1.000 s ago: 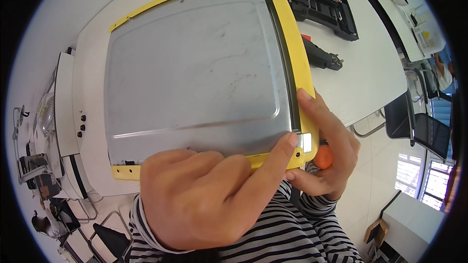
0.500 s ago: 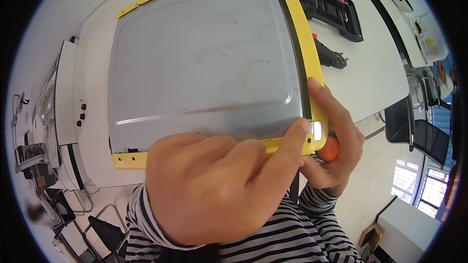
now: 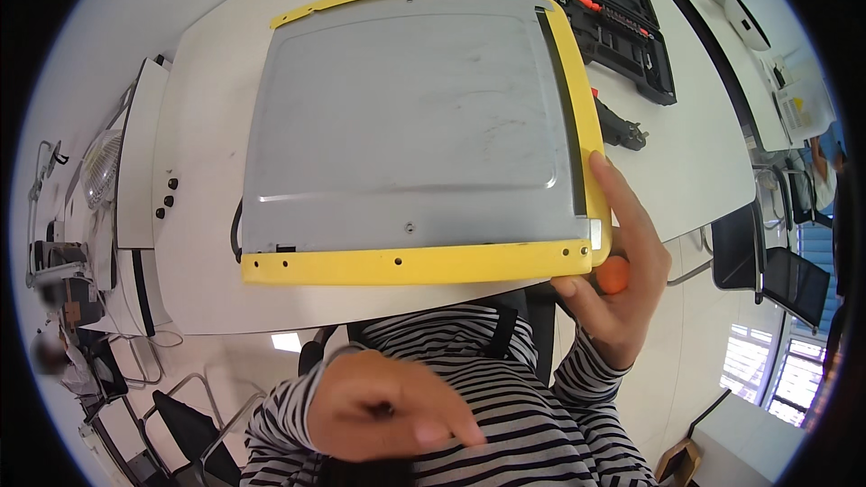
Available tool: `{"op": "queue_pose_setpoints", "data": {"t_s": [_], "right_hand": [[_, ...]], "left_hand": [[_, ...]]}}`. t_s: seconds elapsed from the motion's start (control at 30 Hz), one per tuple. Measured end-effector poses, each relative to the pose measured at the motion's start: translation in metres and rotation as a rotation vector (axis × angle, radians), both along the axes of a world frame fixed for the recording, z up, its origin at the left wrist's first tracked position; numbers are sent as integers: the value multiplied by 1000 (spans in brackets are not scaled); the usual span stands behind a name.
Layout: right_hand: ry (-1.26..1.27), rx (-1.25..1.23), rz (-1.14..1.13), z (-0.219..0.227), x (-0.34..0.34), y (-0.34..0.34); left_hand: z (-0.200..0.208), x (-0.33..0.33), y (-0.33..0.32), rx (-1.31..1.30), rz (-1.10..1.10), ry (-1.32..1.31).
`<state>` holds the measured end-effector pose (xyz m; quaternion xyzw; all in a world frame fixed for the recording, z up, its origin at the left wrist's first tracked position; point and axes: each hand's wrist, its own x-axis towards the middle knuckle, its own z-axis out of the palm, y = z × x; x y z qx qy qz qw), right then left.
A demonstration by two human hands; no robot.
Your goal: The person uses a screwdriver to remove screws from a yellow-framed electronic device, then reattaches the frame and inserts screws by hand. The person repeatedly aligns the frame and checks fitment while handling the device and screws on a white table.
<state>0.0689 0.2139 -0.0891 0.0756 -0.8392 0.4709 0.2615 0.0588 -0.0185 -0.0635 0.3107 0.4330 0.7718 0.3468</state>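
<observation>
A grey metal panel [image 3: 397,117] with yellow edge strips lies on the white table. My right hand [image 3: 631,280] grips its near right corner, thumb at the front strip and fingers along the right side. Against that palm shows a round orange end [image 3: 612,275]; the rest of that thing is hidden. Several holes run along the near yellow strip [image 3: 361,265], and a small silvery fastener head [image 3: 584,251] sits near its right end. My left hand [image 3: 388,406] hovers before my striped top, away from the panel, forefinger stretched out, slightly blurred, with nothing visible in it.
An open black tool case [image 3: 622,36] lies at the far right of the table. Nearer is a dark hand tool [image 3: 621,126], partly hidden by the panel. Three small black knobs [image 3: 169,198] stand left of the panel. Black chairs [image 3: 767,252] stand beyond the table's right side.
My left hand has left the near right corner and moved down and back toward my body. The whole near strip now shows. My right hand stays at the corner.
</observation>
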Motion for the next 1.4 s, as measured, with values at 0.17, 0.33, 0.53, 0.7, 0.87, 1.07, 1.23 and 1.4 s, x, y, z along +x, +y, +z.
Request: {"op": "queue_pose_setpoints", "data": {"t_s": [0.17, 0.33, 0.53, 0.7, 0.87, 1.07, 1.23, 1.4], "right_hand": [[-86, -22, -97, 7, 12, -1], [29, 11, -213, 11, 20, -4], [186, 169, -185, 14, 32, 1], [339, 461, -8, 20, 51, -12], [-26, 429, 268, -6, 41, -58], [-211, 739, 123, -44, 25, -81], [-249, 826, 101, -65, 22, -91], [-147, 544, 179, -41, 32, -76]], "left_hand": [[-35, 42, -19, 33, 175, -1086], [-52, 47, -31, 25, 309, -947], [-52, 45, -21, -6, 174, -826], [-52, 45, -23, -156, 254, -814], [-74, 52, -37, -61, 450, -885], [-79, 57, -45, 35, 485, -917], [-69, 54, -42, -61, 523, -870], [-61, 50, -37, -195, 527, -715]]}}
